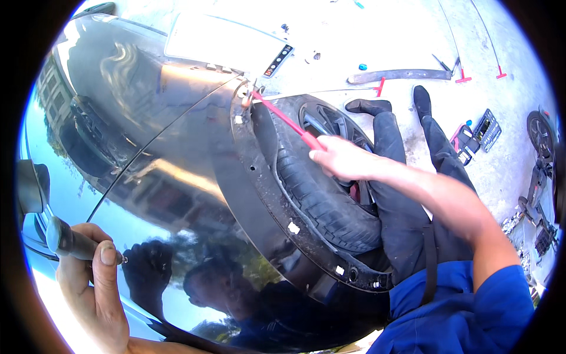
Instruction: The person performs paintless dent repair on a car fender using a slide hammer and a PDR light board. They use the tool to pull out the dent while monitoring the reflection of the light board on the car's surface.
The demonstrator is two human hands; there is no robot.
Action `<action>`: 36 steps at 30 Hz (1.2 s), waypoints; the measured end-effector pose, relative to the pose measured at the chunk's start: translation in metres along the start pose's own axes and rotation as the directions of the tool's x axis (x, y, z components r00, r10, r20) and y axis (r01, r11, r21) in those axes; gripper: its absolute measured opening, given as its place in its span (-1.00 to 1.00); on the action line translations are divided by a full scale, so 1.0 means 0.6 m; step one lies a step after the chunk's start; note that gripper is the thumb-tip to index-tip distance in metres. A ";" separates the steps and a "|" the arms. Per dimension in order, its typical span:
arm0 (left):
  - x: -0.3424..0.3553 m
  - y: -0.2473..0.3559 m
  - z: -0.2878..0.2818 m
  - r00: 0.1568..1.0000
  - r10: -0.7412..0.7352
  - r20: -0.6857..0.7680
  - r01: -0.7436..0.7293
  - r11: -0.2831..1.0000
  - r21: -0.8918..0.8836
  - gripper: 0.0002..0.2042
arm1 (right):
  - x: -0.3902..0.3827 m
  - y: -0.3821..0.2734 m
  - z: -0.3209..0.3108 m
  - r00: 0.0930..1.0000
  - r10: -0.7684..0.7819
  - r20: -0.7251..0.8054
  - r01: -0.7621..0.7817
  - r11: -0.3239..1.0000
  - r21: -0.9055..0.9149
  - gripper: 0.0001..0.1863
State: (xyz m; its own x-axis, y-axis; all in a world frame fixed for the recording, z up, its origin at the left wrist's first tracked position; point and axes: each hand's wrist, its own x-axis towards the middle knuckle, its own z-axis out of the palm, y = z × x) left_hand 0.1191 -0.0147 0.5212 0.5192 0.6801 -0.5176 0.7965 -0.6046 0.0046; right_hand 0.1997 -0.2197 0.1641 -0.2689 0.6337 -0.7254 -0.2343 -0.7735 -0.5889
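The pale floor (424,29) bears a long grey strip (401,76); just beyond it, a small blue object (362,66); near its right end, two red-handled rods (464,79); nearer, a black tool case (488,130).

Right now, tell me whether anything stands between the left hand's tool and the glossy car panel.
Nothing visible does: the left hand holds the tool with its thin tip toward the panel. Whether they touch is unclear.

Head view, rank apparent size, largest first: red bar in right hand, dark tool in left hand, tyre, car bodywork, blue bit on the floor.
1. Car bodywork
2. Tyre
3. Red bar and dark tool: unranked; bar longer, tool thicker and seemingly nearer the camera
4. Blue bit
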 end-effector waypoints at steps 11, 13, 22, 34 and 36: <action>0.001 -0.006 -0.006 0.999 -0.024 0.027 0.024 1.000 -0.010 -0.74 | 0.030 0.009 -0.007 0.995 -0.096 -0.040 0.093 0.993 -0.075 -0.61; -0.002 -0.005 -0.004 0.999 -0.043 0.025 0.042 0.999 0.005 -0.73 | 0.035 0.004 -0.012 0.976 -0.153 -0.155 0.147 0.988 -0.052 -0.63; -0.008 -0.015 -0.002 0.999 -0.039 -0.005 0.039 0.997 0.073 -0.73 | -0.019 -0.007 -0.003 0.996 0.052 0.067 -0.057 0.996 0.075 -0.68; -0.024 -0.001 0.019 0.973 -0.139 -0.186 0.131 0.990 -0.056 -0.65 | -0.023 0.018 0.013 0.982 -0.157 -0.105 0.136 0.974 -0.182 -0.67; -0.026 0.017 0.025 0.954 -0.242 -0.178 0.209 0.960 -0.186 -0.67 | -0.021 -0.003 -0.018 0.983 -0.130 -0.132 0.135 0.990 0.036 -0.65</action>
State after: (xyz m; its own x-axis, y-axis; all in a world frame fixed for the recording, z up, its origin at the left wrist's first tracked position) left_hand 0.1142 -0.0377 0.5165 0.3575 0.8687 -0.3430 0.9308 -0.3614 0.0550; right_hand 0.2137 -0.2265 0.1708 -0.1101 0.7215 -0.6836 -0.3018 -0.6796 -0.6686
